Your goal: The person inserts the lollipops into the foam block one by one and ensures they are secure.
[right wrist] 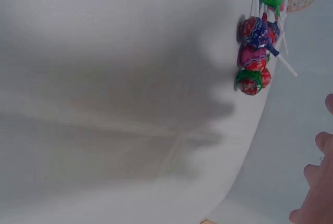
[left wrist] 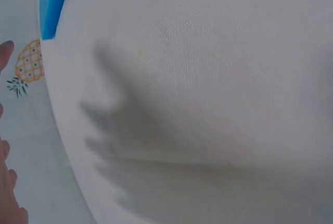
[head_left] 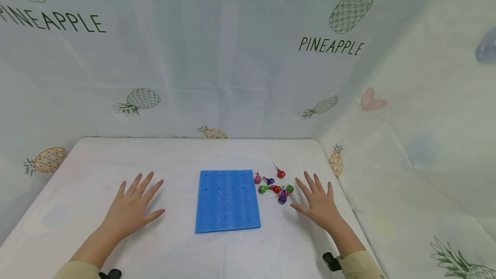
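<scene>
A blue foam board with two rows of small holes near its far edge lies flat on the white table. Right beside it, several wrapped lollipops in red, green, purple and pink lie in a loose pile with white sticks; the right wrist view shows these lollipops too. My left hand hovers with spread fingers to the left of the board, holding nothing. To the right of the lollipops, my right hand is also spread and holds nothing. Both hands cast shadows on the table.
The table has a white cover and rounded far corners. Behind it hangs a pale curtain printed with pineapples, and another printed sheet runs along the right side. A dark strap piece sits at the right wrist.
</scene>
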{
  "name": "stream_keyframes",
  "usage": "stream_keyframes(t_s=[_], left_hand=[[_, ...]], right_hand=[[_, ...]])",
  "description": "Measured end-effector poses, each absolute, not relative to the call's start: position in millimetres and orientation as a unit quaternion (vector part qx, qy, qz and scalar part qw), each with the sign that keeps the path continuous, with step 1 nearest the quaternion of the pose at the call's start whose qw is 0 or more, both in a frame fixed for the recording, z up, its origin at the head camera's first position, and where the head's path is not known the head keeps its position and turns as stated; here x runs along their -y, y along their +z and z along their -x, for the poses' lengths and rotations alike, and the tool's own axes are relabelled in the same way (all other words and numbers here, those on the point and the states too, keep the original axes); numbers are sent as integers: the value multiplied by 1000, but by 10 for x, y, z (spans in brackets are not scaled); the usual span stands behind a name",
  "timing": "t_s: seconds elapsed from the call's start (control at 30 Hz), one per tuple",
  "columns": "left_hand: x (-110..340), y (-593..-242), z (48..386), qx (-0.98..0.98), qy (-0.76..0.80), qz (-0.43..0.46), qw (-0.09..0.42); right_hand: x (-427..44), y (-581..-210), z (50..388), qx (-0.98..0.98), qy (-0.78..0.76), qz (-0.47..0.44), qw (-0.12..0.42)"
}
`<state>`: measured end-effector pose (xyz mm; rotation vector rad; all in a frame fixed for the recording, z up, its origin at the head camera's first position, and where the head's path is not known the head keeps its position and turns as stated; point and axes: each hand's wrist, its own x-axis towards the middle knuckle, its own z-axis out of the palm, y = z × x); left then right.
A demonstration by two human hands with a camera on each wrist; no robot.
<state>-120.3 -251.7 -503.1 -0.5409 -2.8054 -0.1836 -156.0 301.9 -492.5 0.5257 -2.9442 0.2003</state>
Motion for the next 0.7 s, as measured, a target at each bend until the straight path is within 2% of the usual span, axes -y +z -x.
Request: stream_keyframes(t_s=[0.7], left_hand=[[1845, -5113, 1492, 969, -87, 216, 79]], right_hand=[[-2574, -4873, 1687, 969, 81, -225, 66]])
